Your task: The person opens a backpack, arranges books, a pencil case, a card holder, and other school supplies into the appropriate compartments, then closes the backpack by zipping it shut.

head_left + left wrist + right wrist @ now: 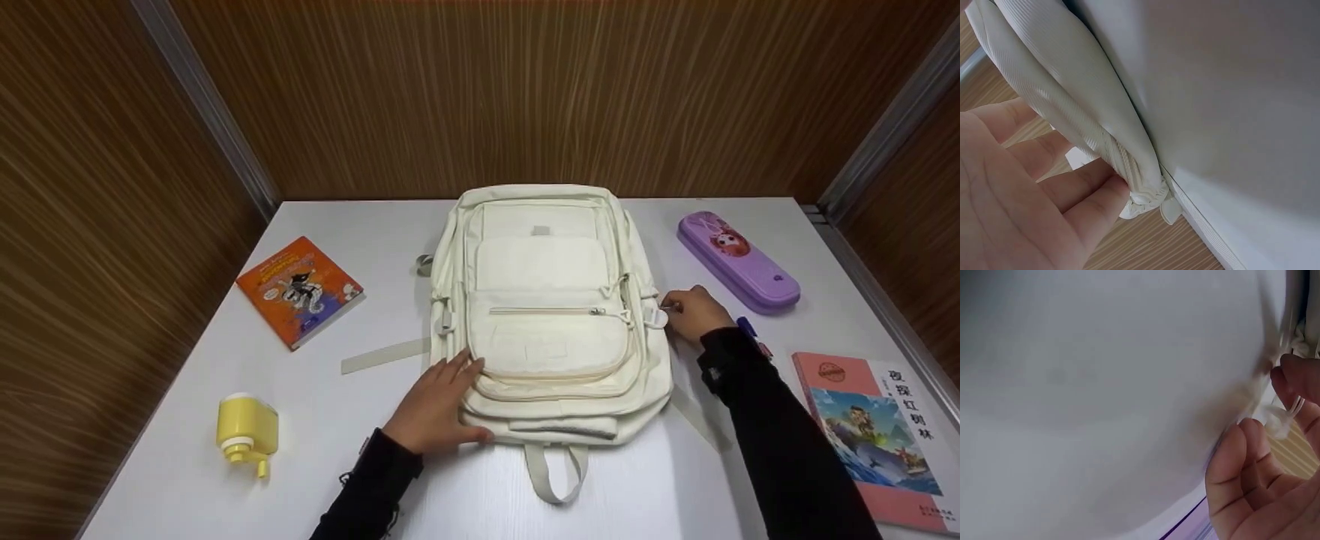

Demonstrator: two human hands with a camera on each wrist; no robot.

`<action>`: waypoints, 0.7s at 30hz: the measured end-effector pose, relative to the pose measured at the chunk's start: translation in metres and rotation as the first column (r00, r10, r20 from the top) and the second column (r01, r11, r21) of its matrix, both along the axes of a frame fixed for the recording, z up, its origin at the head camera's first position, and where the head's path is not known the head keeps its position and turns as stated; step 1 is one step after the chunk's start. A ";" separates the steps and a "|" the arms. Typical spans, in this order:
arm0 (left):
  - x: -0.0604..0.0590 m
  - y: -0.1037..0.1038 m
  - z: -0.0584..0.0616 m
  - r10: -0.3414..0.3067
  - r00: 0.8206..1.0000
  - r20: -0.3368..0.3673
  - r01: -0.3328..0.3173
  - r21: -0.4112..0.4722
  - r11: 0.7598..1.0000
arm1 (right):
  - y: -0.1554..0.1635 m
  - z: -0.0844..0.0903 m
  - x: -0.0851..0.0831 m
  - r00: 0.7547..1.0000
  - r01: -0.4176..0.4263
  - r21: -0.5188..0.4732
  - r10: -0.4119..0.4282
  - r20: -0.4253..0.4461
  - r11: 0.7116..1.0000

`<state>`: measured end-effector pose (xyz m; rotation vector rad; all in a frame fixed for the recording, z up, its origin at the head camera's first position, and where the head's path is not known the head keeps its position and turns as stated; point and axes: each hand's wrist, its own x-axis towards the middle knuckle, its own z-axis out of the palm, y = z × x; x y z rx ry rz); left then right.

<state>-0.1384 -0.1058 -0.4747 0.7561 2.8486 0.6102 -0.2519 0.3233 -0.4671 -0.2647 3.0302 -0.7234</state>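
White table: hands [439,405] [694,313] steady backpack [551,315], pinch zipper pull [656,317].

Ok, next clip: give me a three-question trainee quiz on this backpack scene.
1. True or false: the left hand lies with straight fingers on the cream backpack.
2. What does the right hand pinch at the backpack's side?
A. the purple pencil case
B. a small zipper pull
C. the yellow bottle
3. Fill in: the orange book lies on the white table on the person's ____ side.

Key: 1 true; 2 B; 3 left.
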 end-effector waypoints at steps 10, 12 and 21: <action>0.002 0.002 -0.002 -0.001 1.000 -0.029 0.000 -0.026 1.000 | 0.012 0.009 0.009 0.998 -0.037 0.023 0.036 0.043 0.999; 0.002 0.005 -0.003 0.004 1.000 -0.031 -0.005 -0.036 0.999 | 0.014 0.010 0.012 0.998 -0.039 0.033 0.038 0.046 0.999; 0.002 0.009 -0.002 0.036 0.998 -0.044 -0.038 -0.053 0.998 | 0.011 0.011 0.027 0.999 -0.033 0.038 0.031 0.044 0.999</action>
